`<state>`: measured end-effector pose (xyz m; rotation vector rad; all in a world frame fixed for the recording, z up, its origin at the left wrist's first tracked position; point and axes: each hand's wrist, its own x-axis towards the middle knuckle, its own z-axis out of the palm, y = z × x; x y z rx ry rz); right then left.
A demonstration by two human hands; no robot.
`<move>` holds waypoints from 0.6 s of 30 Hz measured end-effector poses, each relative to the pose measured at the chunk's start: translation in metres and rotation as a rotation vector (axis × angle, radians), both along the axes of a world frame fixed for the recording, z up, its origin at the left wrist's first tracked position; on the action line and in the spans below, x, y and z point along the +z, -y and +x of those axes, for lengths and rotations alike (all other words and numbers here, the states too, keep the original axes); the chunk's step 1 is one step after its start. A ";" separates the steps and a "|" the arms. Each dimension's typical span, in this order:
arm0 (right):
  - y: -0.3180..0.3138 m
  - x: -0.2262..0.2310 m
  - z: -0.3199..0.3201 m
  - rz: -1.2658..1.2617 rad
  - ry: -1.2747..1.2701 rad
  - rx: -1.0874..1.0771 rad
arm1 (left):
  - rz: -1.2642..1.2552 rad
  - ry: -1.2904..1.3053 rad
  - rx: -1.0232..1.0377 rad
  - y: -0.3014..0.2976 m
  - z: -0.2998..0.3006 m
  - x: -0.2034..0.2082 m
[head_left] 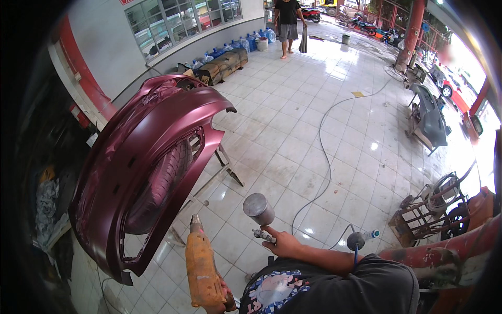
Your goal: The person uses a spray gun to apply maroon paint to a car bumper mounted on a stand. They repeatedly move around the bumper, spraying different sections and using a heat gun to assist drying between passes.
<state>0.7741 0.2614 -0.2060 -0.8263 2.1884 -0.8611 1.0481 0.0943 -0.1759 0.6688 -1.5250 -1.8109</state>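
Observation:
My left hand is closed round the handle of a worn orange heat gun, whose metal nozzle points up and away from me. Most of that hand is hidden behind the tool's body. In my right hand is a paint spray gun with a grey metal cup on top; the fingers wrap its grip. To the left of both tools, a maroon car bumper rests raised on a stand. Neither tool touches the bumper.
A grey air hose runs across the tiled floor. A metal cart stands at right, with a dark bumper on a stand beyond. Blue water jugs line the far wall. Another person stands at the back.

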 end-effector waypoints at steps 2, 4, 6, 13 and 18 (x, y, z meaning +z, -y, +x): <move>0.001 -0.001 -0.001 -0.017 0.002 -0.003 | -0.027 0.000 0.010 -0.004 -0.005 0.007; 0.003 0.000 0.001 -0.031 0.016 0.002 | -0.023 0.014 0.006 -0.007 -0.006 0.015; 0.005 0.002 0.002 0.000 0.028 -0.002 | 0.039 0.015 -0.018 -0.005 0.001 0.016; 0.007 -0.018 0.000 -0.021 0.017 -0.058 | 0.167 -0.170 -0.031 0.022 0.028 -0.005; 0.015 -0.017 0.005 -0.068 -0.008 -0.006 | -0.021 -0.203 0.156 0.037 0.027 0.039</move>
